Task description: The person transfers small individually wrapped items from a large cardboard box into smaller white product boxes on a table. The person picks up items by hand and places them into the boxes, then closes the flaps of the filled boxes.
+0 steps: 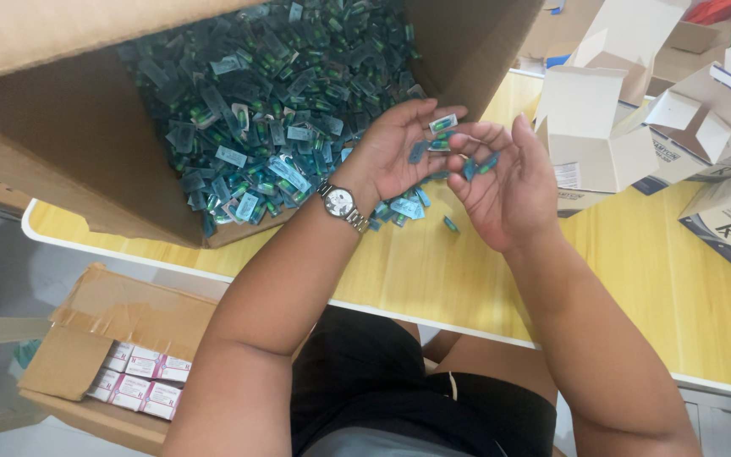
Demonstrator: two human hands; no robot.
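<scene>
Yellow wooden table (433,271), big cardboard box (69,127) tipped open on it, full of small blue-green blister packs (255,110). Just right of the box mouth I see my left hand (395,152) curled around several packs; right hand (505,190) cupped, fingers half-closed on more. Folded white cartons (594,127) farther right.
</scene>
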